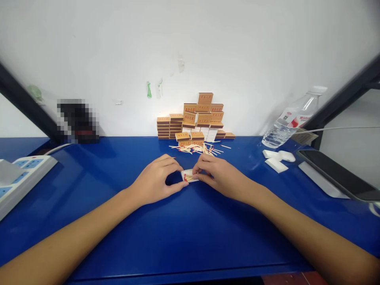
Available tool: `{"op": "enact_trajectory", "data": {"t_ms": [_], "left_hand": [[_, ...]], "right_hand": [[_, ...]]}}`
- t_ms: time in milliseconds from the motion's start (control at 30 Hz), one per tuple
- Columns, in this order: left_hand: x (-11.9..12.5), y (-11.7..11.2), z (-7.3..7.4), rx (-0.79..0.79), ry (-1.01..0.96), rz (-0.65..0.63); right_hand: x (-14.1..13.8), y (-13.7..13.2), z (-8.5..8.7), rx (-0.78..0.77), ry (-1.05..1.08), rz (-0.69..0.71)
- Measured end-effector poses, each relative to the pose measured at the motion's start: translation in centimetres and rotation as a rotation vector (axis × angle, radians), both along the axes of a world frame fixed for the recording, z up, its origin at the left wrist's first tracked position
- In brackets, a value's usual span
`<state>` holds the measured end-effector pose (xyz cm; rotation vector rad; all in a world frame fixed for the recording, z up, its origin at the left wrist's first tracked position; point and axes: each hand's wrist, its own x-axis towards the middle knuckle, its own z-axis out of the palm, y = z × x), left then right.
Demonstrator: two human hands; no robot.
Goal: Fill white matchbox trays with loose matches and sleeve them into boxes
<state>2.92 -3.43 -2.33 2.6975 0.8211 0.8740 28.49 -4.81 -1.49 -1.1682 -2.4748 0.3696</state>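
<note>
Before us rises a pale wall (127, 47), and below it spreads a blue table (190, 237). At our left lies a power strip (26, 180); at our right, near the wall, is a clear bottle (292, 118). Ahead, orange boxes (204, 119) are piled several rows high. Our left hand (157, 178) grips the left end of a tray (190, 171) between thumb and forefinger. Our right hand (221, 174) bends over its right end, thumb and fingers drawn in, though we cannot quite tell whether they pinch anything. A phone (341, 172) lies well to the right. The tray sits on the table between our hands, and the smallest things are red-tipped matches (187, 177), some inside it, many more scattered before the boxes.
</note>
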Motion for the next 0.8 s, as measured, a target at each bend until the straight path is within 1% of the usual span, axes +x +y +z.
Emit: {"op": "enact_trajectory", "data": {"t_ms": [133, 267, 367, 433, 500, 567, 633, 700, 800], "left_hand": [[0.1, 0.0, -0.1, 0.008, 0.003, 0.010], [0.1, 0.1, -0.1, -0.002, 0.015, 0.016], [0.0, 0.2, 0.0, 0.031, 0.015, 0.034], [-0.1, 0.3, 0.1, 0.062, 0.006, 0.063], [-0.1, 0.3, 0.2, 0.091, -0.022, 0.117], [-0.1, 0.4, 0.3, 0.122, -0.062, 0.177], [-0.1, 0.4, 0.4, 0.135, -0.087, 0.211], [-0.1, 0.4, 0.4, 0.122, -0.080, 0.193], [-0.1, 0.2, 0.2, 0.076, -0.032, 0.097]], "right_hand": [[0.2, 0.1, 0.1, 0.012, 0.001, 0.007], [0.0, -0.1, 0.2, -0.012, -0.004, 0.031], [0.3, 0.1, 0.6, 0.042, 0.037, 0.017], [1.1, 0.6, 1.3, 0.108, 0.053, -0.069], [2.3, 1.2, 2.0, 0.177, 0.035, -0.213], [3.6, 1.9, 2.6, 0.240, -0.017, -0.359], [4.8, 2.4, 3.0, 0.271, -0.092, -0.447], [5.5, 2.8, 3.1, 0.250, -0.160, -0.473], [6.0, 3.1, 2.5, 0.159, -0.220, -0.434]]}}
